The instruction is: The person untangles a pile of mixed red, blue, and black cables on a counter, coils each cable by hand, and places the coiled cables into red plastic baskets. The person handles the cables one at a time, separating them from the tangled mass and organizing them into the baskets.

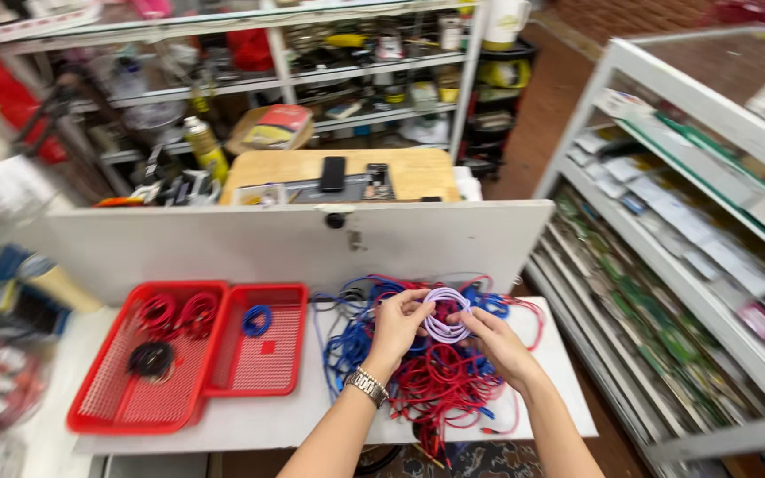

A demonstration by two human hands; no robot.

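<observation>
Clearly the lilac cable coil (445, 314) is a light, limp thing: thin, smooth-jacketed cord wound into a small loop, soft enough to spring open or slip apart if held by a single strand. It looks best taken across the whole bundle, pinching all the turns together at opposite sides of the ring, and that is about how it is held. The left hand (397, 326) closes its fingers on the coil's left edge, the right hand (493, 340) grips its lower right side, so the loop sits between the two sets of fingertips, raised just above the heap of loose red and blue cables (427, 376) on the white worktop (258, 416). Nothing about it seems fragile, though the plug ends could snag in the tangle beneath. To the left, well apart from the hands, stand two red mesh trays (179, 389) holding a few coiled cables: red ones, a black one and a blue one.
</observation>
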